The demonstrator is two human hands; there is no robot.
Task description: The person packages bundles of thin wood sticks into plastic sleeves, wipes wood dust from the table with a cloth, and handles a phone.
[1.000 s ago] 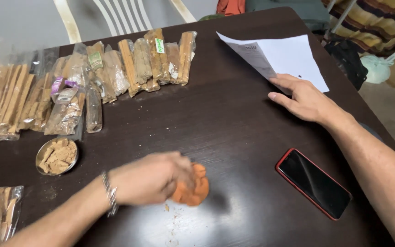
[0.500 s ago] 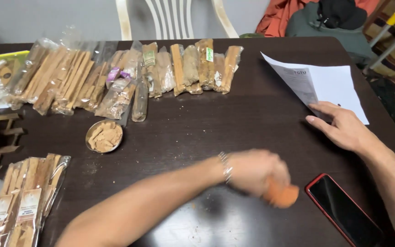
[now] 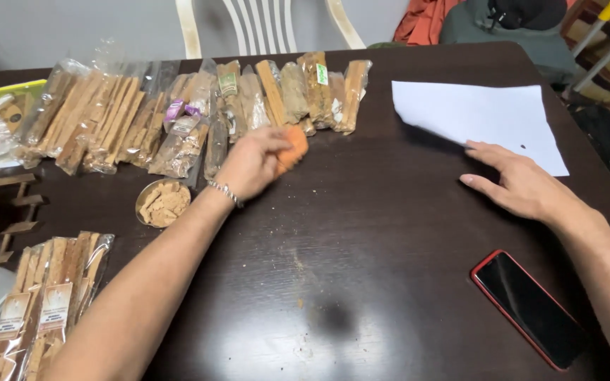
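My left hand [image 3: 252, 162] grips an orange sponge-like pad [image 3: 292, 148] and presses it on the dark wooden table [image 3: 361, 240], just in front of a row of clear packets of wooden sticks [image 3: 178, 113]. A thin bracelet circles that wrist. My right hand [image 3: 520, 185] lies flat and open on the table, its fingertips touching the near edge of a white sheet of paper [image 3: 481, 116]. Small crumbs dot the table's middle.
A red-cased phone [image 3: 531, 307] lies screen up at the front right. A small round dish of wood chips [image 3: 162, 201] sits left of my left hand. More stick packets [image 3: 44, 303] lie front left. A white chair [image 3: 262, 28] stands behind the table.
My left hand has carried the orange pad from the table's front middle up and left to the row of packets. My right hand stays beside the paper.
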